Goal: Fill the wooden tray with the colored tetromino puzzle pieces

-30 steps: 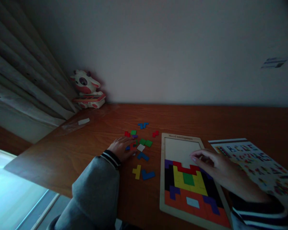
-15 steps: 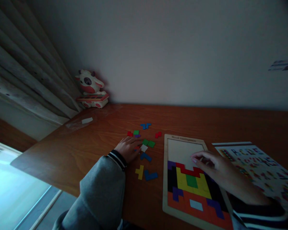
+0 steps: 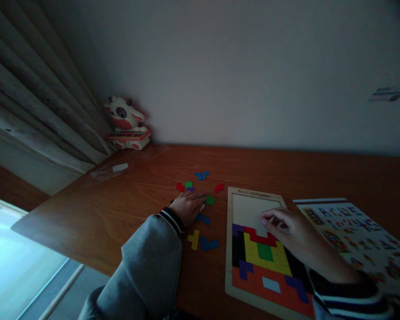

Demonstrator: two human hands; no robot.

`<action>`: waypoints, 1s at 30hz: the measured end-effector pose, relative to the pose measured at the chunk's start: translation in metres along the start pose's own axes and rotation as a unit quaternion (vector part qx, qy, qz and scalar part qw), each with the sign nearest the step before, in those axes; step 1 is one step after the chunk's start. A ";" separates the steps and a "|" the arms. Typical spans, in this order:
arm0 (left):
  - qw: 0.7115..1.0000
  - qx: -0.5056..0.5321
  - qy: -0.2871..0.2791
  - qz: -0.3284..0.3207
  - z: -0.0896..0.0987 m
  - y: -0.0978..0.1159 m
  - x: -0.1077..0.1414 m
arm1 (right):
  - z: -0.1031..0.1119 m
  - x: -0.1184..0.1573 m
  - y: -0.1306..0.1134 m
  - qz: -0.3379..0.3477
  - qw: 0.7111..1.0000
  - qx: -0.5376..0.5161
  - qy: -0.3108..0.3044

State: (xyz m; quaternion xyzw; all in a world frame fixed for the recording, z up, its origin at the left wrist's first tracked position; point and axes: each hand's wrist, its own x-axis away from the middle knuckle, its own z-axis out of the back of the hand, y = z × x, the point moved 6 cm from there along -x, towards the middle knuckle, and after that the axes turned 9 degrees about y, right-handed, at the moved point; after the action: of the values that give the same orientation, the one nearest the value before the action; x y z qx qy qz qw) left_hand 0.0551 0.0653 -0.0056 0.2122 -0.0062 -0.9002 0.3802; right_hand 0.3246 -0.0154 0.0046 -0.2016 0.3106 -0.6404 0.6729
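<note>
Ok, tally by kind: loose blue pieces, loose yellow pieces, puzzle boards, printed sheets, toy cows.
Loose blue pieces: 4
Loose yellow piece: 1
Puzzle board: 1
Printed sheet: 1
Toy cow: 1
Total in view: 8; the left hand may hide more pieces.

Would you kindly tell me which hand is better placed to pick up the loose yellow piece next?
Probably the left hand: it is among the loose pieces, close to the yellow piece, while the right hand is over the puzzle board, farther away.
</note>
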 end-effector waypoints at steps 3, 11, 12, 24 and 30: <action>1.000 0.004 0.012 0.004 0.003 -0.009 0.000 | -0.013 -0.003 -0.025 0.045 0.999 0.001 0.008; 0.999 0.004 0.005 0.037 0.016 -0.032 0.007 | -0.073 -0.034 -0.096 0.138 0.985 0.104 -0.002; 0.999 -0.001 0.001 0.042 0.017 -0.034 0.008 | -0.078 -0.039 -0.100 0.135 0.984 0.115 0.004; 0.999 -0.011 -0.004 0.047 0.012 -0.042 0.009 | -0.111 -0.079 -0.080 0.029 0.994 0.104 0.025; 0.996 0.020 0.003 0.090 0.014 -0.049 0.008 | -0.108 -0.086 -0.083 0.010 0.998 0.064 0.015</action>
State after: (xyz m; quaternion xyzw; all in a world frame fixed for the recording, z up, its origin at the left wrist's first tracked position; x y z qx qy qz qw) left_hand 0.0111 0.0929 -0.0041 0.2212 -0.0417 -0.8614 0.4553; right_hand 0.1912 0.0750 -0.0047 -0.1452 0.2813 -0.6551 0.6860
